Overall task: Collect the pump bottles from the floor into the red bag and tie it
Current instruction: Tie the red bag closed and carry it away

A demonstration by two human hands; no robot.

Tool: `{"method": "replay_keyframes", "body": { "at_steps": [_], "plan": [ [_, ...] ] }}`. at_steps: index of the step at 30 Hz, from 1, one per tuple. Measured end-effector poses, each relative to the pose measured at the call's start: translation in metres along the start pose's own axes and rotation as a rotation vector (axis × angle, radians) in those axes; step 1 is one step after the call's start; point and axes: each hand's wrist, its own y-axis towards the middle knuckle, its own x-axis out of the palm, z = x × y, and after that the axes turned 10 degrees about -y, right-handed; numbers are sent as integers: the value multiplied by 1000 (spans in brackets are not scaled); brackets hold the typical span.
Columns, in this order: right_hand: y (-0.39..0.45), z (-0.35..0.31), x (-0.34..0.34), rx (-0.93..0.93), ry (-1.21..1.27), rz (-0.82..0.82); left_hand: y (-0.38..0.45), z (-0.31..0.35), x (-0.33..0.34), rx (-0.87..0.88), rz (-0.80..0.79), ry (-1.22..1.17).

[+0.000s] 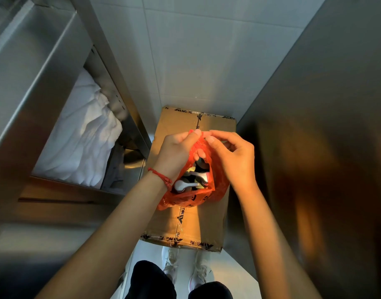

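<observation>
The red bag (194, 190) sits on a taped cardboard box (209, 225) on the floor, its mouth open on white pump bottles (185, 184) inside. The left hand (176, 152) and right hand (235, 156) meet above it, fingers (210, 139) pinching the bag's gathered top edge.

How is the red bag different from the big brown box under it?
The red bag is thin, crinkly, see-through plastic; the cardboard box is stiff and flat-topped. The bag's mouth gapes open, showing white pump tops inside; the box is taped shut. The bag is much smaller and rests on the box, which stands on the floor. The left hand and right hand pinch the bag's top; neither holds the box. Both are containers.
</observation>
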Motion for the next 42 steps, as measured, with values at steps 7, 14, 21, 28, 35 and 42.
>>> {"method": "replay_keyframes", "body": {
  "at_steps": [7, 14, 21, 28, 35, 42],
  "plan": [
    [1, -4, 5, 83, 52, -27, 1, -1, 1, 54, -30, -52],
    [1, -7, 5, 148, 241, -170, 2, 4, 1, 31, -88, -68],
    [0, -7, 10, 282, 427, -160, 7, -2, -4, 65, -115, -24],
    [-5, 6, 6, 292, 558, -7, 28, -20, -28, 173, 2, 242],
    [-18, 9, 5, 52, 256, -188, 37, -39, -39, -136, 47, -149],
    [-14, 12, 14, 57, -62, -245, 28, -38, -40, -217, 33, -325]
  ]
}}
